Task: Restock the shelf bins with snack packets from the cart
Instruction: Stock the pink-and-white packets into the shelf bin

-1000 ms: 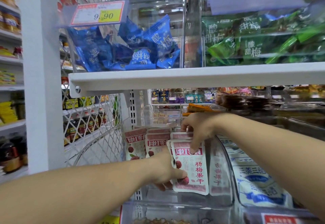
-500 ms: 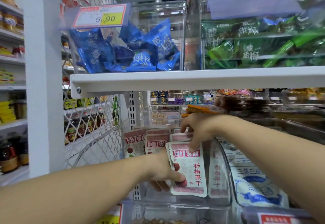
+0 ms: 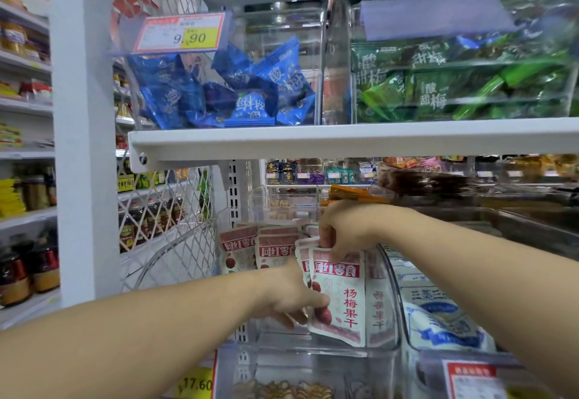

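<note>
Both hands work inside the clear bin [image 3: 313, 355] under the white shelf [image 3: 344, 138]. The left hand [image 3: 291, 301] clamps the lower left edge of the front pink packet [image 3: 341, 304], thumb on its face and fingers curled behind. Its grip is closed on that packet and those stacked behind it. The right hand [image 3: 344, 229] pinches the top edge of the same stack. The stack stands upright near the bin's right wall. The cart is not in view.

Likely faults:
1. Slip: the film looks glossy and is held by its edges only, so a slackened grip would probably let the stack slump or fan out.
2. Toppling: pushing the stack back hard could knock over the rear pink packets [image 3: 257, 250].
3. Mixing: the white-and-blue packets [image 3: 438, 320] lie in the adjoining bin, just beside, so a packet tipped over the divider would land in the wrong stock.

Count: two hands; at least three pink packets in the held stack; two more upright at the rear left; one further at the right wall — possibly a reflection. Above are two bins — one of blue packets [image 3: 250, 98], one of green packets [image 3: 438, 91].
</note>
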A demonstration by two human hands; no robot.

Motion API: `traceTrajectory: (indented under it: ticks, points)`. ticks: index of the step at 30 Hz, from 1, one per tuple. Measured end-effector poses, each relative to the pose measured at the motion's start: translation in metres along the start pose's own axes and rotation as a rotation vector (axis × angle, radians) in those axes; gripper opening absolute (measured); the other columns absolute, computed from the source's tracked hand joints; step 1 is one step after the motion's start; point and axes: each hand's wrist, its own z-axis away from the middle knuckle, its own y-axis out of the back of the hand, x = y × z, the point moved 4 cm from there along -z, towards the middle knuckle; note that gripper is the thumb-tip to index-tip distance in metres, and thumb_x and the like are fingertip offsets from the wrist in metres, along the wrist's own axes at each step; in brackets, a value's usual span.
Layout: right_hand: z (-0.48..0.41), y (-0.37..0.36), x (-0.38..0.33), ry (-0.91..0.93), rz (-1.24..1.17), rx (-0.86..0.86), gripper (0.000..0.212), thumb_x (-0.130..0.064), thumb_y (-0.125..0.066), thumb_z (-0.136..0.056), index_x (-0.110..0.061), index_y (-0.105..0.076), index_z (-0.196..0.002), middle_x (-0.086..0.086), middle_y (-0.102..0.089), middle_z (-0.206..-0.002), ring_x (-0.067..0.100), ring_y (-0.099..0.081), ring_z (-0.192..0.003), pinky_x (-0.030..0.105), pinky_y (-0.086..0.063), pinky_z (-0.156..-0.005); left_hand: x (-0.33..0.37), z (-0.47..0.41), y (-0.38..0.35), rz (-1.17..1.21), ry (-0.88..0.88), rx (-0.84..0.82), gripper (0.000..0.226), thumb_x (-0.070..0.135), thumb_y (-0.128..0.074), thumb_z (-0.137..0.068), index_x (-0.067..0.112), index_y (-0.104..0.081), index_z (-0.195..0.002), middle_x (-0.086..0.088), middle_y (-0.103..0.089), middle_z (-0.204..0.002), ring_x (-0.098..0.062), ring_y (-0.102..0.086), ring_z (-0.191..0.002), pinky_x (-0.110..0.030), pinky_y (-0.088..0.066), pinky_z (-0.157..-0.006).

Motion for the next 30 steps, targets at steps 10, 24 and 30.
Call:
traceTrajectory:
  ticks: [10,24,30]
  points:
    - [-0.012,-0.001,-0.006,0.110,0.019,0.103,0.016,-0.017,-0.072,-0.088,-0.027,-0.060,-0.089,-0.004,-0.064,-0.095,0.016,-0.059,-0.084,0.026,-0.046,-0.070,0.002,-0.001,0.005,0.149,-0.080,0.017,0.015,0.021,-0.073,-0.091,0.023,-0.059,-0.097,0.000,-0.068,-0.101,-0.015,-0.060,-0.094,-0.025,-0.045,-0.076]
    - [-0.007,-0.001,-0.001,0.015,0.055,0.108,0.018,-0.015,-0.069,-0.091,-0.013,-0.072,-0.109,0.005,-0.071,-0.107,0.020,-0.063,-0.088,0.028,-0.051,-0.074,-0.001,-0.006,-0.002,0.046,-0.089,-0.007,0.019,0.005,-0.060,-0.097,0.016,-0.057,-0.111,-0.005,-0.056,-0.108,-0.019,-0.060,-0.097,-0.039,-0.055,-0.097]
    - [-0.005,-0.003,-0.002,0.021,0.092,0.046,0.023,-0.020,-0.070,-0.091,-0.013,-0.073,-0.113,0.005,-0.072,-0.110,0.022,-0.066,-0.096,0.028,-0.053,-0.079,-0.007,-0.002,-0.003,0.058,-0.028,-0.090,0.026,0.009,-0.065,-0.096,0.013,-0.057,-0.120,-0.004,-0.067,-0.116,-0.013,-0.066,-0.090,-0.029,-0.057,-0.091]
